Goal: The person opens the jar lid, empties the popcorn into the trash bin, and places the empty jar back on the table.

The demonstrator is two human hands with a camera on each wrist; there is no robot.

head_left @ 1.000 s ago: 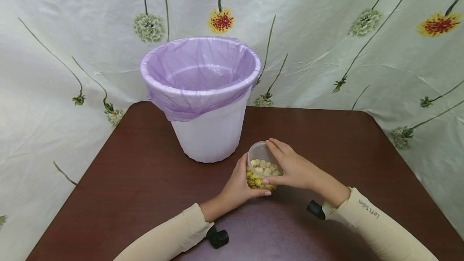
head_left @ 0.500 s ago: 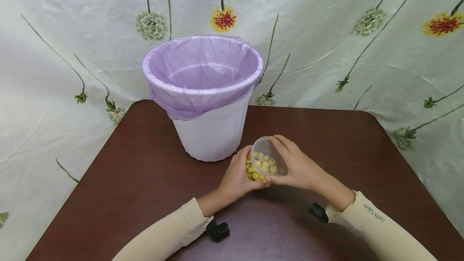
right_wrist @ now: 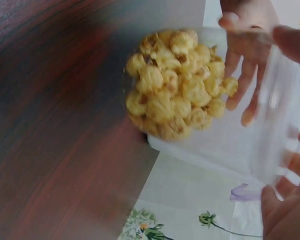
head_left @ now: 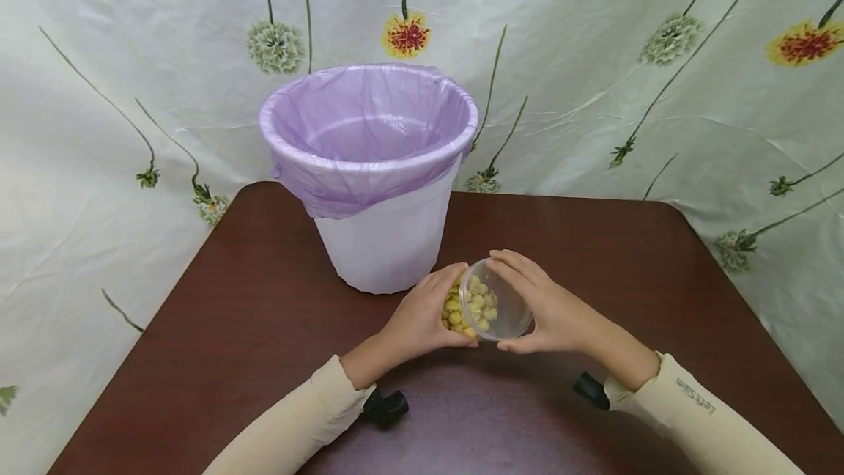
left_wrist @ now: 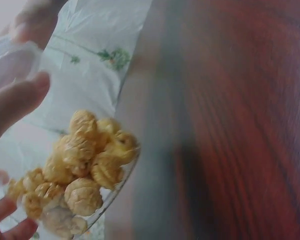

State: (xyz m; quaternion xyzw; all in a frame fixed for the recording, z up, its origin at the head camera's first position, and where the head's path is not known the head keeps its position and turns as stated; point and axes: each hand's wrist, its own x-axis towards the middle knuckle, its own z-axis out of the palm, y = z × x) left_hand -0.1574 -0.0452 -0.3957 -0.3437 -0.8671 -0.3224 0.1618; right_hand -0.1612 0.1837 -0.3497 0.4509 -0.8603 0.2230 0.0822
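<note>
A clear round plastic jar [right_wrist: 210, 150] holds yellow popcorn [right_wrist: 170, 95] gathered toward its base. In the head view the jar is tilted above the table, its round top [head_left: 511, 310] turned toward the right. My left hand [head_left: 415, 317] grips the jar's body from the left, thumb below and fingers above. At the top end, my right hand [head_left: 557, 314] spans the round rim or lid, with fingertips on its upper edge and thumb on its lower edge. Whether a lid is separate from the jar, I cannot tell. Popcorn [left_wrist: 77, 170] also shows through the wall in the left wrist view.
A white bin [head_left: 385, 251] with a purple bag liner [head_left: 356, 193] stands on the dark wooden table [head_left: 264, 299], behind and left of the hands. A flowered cloth [head_left: 567, 57] hangs behind the table.
The jar has tipped from nearly upright to leaning, its top swinging toward the right. My left hand has turned with it, and my right hand has shifted slightly right along with the top.
</note>
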